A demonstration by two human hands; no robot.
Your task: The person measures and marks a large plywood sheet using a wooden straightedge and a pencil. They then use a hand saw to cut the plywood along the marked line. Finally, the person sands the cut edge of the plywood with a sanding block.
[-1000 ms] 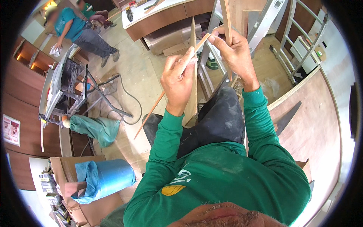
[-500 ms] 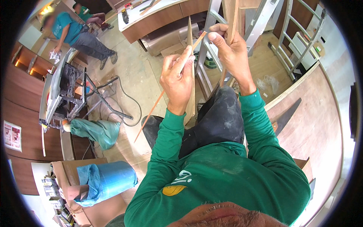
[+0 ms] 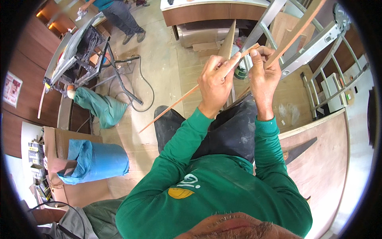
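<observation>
My left hand (image 3: 217, 77) is closed around a thin reddish-brown wooden strip (image 3: 169, 108). The strip's long end slants down toward my left knee, and its short end pokes out past my forefinger. My right hand (image 3: 264, 75) is closed on a wider wooden strip (image 3: 298, 34) that tilts up to the right. Its thumb and fingertips are at the tip of the thin strip; whether they pinch it I cannot tell. Behind my left hand rises a narrow pointed board (image 3: 227, 43), its lower part hidden by my hand and arm.
An aluminium ladder (image 3: 264, 22) stands just beyond my hands. A handsaw (image 3: 301, 150) lies on a plywood panel (image 3: 326, 175) at right. To the left are a table saw (image 3: 77, 55) with a green dust bag (image 3: 99, 105), a blue bin (image 3: 105, 161) and a person (image 3: 121, 18).
My hands have come together, with the right fingertips now at the thin strip's tip. The wider strip has tilted to the right. The view has shifted, bringing grey-green cloth into the lower left.
</observation>
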